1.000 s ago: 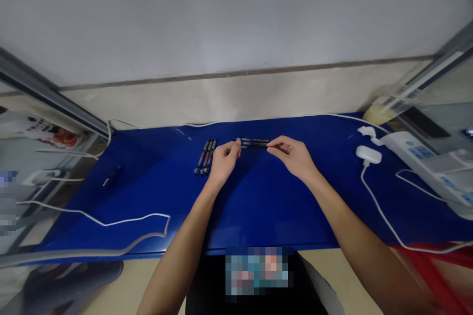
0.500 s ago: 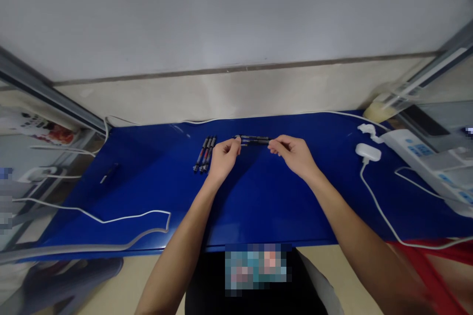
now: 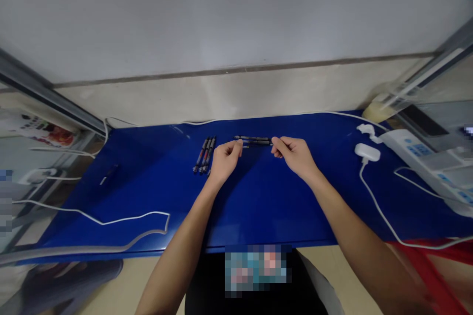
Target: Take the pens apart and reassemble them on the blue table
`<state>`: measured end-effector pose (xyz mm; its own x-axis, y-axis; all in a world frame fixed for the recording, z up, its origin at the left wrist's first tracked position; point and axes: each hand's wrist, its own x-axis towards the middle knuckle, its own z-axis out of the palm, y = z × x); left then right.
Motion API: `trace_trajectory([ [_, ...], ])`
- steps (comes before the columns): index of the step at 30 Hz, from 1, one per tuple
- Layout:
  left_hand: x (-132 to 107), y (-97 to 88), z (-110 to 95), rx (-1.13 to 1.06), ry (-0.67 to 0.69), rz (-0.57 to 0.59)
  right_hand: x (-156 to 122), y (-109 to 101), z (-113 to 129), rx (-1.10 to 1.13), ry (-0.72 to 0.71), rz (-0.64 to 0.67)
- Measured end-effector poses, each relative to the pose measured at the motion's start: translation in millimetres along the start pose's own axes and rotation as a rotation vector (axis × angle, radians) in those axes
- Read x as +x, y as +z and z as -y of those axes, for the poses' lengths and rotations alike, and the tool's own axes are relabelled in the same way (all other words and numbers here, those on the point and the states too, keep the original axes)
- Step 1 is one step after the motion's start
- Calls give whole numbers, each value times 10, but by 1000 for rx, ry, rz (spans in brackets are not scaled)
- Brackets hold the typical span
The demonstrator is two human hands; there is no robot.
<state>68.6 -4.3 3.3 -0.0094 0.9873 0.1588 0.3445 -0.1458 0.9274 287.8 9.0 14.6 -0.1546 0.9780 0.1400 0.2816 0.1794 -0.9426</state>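
Note:
Above the middle of the blue table, my left hand (image 3: 226, 160) is closed in a pinch at the left end of a dark pen (image 3: 258, 142). My right hand (image 3: 294, 155) pinches around the other end, its fingers curled. Just behind this pen, a second dark pen (image 3: 248, 138) lies crosswise. A thin, short piece shows beside my left fingertips, too small to make out. To the left of my left hand, three dark pens (image 3: 205, 153) with reddish marks lie side by side, slanting; my hand hides a bit of them.
The blue table (image 3: 258, 206) meets a pale wall behind. White cables run along its left side and back. At the right are a white charger (image 3: 367, 152) with its cord and a white power strip (image 3: 417, 150). A small dark object (image 3: 109, 174) lies at left.
My right hand has shifted very slightly to the right, and the pen with it. My left hand stays almost where it was, still pinched.

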Motion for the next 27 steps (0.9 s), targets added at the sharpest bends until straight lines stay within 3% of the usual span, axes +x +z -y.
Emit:
trace_trajectory([
  [6,-1,-2,7,28,-4,-7,21,5,-39,65,-45,-11],
  [13,-10,2,6,37,6,-1,-6,-9,11,-28,-16,9],
  [17,-3,-11,19,57,-2,-20,4,0,3,56,-57,9],
  [21,-41,1,-2,296,70,-67,-1,-4,20,9,-69,4],
  [27,-145,99,-60,612,325,192,-43,55,69,-142,-125,149],
])
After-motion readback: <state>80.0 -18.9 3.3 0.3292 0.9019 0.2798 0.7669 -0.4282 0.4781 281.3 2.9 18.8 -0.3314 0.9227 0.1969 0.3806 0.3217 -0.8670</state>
